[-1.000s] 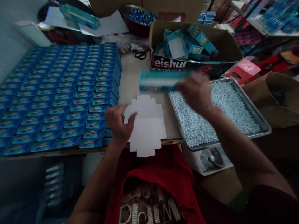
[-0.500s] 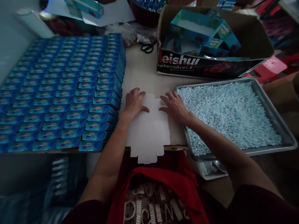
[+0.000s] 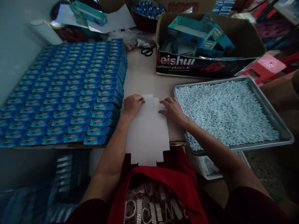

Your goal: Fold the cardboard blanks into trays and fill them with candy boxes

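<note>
Head view: a flat white cardboard blank (image 3: pixel 149 133) is laid on the table (image 3: pixel 137 73), its near end extended past the table's edge toward the red apron (image 3: pixel 161 175). Its upper left side is met by the left hand (image 3: pixel 132 105), whose fingers are curled, with the thumb drawn in close; whether the card is pinched there cannot be told. The right hand (image 3: pixel 174 110) is placed at the upper right side, thumb and fingers parted wide over the edge, with nothing seen gripped between them. To the left, small blue packs (image 3: pixel 70 93) are stacked in close rows. To the right, a metal tray (image 3: pixel 283 137) is covered with pale blue and white pieces (image 3: pixel 229 112). Behind the tray, teal boxes (image 3: pixel 187 29) are piled in an open carton (image 3: pixel 201 67). Black-handled scissors (image 3: pixel 147 51) are set just beside the carton, and farther back, blue wrapped pieces (image 3: pixel 149 8) are held in a bowl (image 3: pixel 143 22).
</note>
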A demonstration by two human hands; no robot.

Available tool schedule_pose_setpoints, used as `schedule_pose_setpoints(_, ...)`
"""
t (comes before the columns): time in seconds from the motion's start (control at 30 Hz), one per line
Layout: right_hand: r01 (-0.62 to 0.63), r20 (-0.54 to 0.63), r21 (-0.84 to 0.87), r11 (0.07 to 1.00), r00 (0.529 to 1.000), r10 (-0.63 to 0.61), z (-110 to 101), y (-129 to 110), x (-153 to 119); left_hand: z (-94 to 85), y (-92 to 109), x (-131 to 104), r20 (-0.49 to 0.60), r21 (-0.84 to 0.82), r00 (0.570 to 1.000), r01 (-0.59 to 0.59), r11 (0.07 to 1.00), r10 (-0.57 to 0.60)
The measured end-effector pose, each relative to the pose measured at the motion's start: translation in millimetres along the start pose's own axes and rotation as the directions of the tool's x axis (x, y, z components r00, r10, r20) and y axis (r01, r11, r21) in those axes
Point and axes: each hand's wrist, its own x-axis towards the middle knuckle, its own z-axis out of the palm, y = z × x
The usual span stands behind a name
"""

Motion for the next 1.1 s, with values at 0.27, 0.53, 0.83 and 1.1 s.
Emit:
schedule_pose_setpoints(0.27,-0.021,0.063,-0.117,0.993,0.998,0.029,-9,-15,-10,-10.2,11,-28,-0.114,0.094,0.974,-0.187,0.978,0.197)
schedule_pose_setpoints(0.53,-0.097,-0.008,0.273,0.957,0.995,0.103,-12,-29,-6,-21.6,3,-58,-0.324,0.015,0.864,-0.403,0.915,0.386)
schedule_pose_setpoints(0.83,-0.334,0.356,0.934,-0.126,0.856,0.374,-45,-48,-43,-62.9,14,-39,-0.485,-0.511,0.875,-0.288,0.81,0.006)
schedule_pose_setpoints(1.1,-0.376,0.442,0.897,-0.232,0.727,0.526,-40,-33,-42,-32.0,11,-86,0.354,-0.901,0.881,0.411,0.139,-0.316)
